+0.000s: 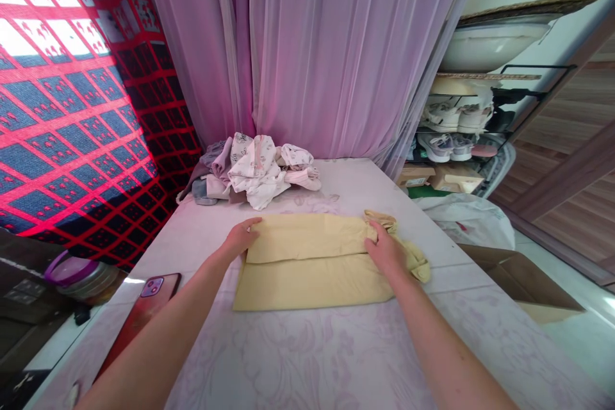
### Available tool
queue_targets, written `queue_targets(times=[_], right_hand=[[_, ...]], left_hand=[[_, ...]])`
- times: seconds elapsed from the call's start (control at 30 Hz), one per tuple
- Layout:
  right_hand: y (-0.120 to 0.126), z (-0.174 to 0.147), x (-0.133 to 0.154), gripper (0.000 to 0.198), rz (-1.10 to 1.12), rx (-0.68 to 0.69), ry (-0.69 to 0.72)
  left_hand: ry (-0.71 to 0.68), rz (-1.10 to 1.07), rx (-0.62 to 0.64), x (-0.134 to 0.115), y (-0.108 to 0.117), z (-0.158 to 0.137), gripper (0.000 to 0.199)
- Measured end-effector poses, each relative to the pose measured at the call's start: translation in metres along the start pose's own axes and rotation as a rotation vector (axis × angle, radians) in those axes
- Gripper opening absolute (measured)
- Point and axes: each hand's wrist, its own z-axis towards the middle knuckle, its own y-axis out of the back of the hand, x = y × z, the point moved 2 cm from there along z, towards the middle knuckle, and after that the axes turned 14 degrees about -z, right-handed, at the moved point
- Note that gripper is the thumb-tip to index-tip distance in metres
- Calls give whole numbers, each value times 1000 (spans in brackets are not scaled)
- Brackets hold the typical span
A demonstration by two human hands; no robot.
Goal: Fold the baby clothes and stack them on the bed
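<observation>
A pale yellow cloth garment [307, 282] lies on the table in front of me, folded lengthwise so that a narrower layer rests over its far half. At its right end the fabric is bunched and gathered. My left hand [243, 237] pinches the far left corner of the upper layer. Near the right end, my right hand [385, 250] grips the same layer by its far edge, thumb and fingers close together. Which kind of garment it is, I cannot tell.
Beyond the garment sits a heap of crumpled clothes [259, 170] against purple curtains [327, 51]. A red phone [144, 314] lies beside my left forearm. Right of the table stand a shoe rack [446, 131], a white plastic bag [473, 221] and an open cardboard box [521, 275].
</observation>
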Motion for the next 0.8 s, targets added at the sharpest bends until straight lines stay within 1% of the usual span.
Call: queue_targets(times=[0.13, 0.27, 0.4, 0.5, 0.57, 0.7, 0.73, 0.8], right_hand=[[-4, -4, 0, 56, -64, -68, 19], [-6, -8, 2, 59, -99, -151, 53], [-1, -11, 2, 58, -76, -194, 37], [3, -9, 3, 52, -59, -202, 47], [3, -6, 4, 49, -54, -179, 54], [1, -2, -1, 49, -87, -114, 40], [2, -3, -2, 49, -96, -130, 33], [6, -5, -3, 48, -97, -224, 18]], left_hand=[[-63, 55, -3, 7, -2, 1, 56], [-98, 106, 1, 7, -3, 7, 59], [-120, 167, 2, 5, -4, 12, 62], [-126, 231, 6, 3, -6, 12, 64], [-129, 287, 0, 1, -7, 10, 64], [-137, 408, -17, -5, -6, 0, 61], [-135, 430, -20, -8, -6, -3, 60], [-154, 498, -37, -13, -8, -11, 57]])
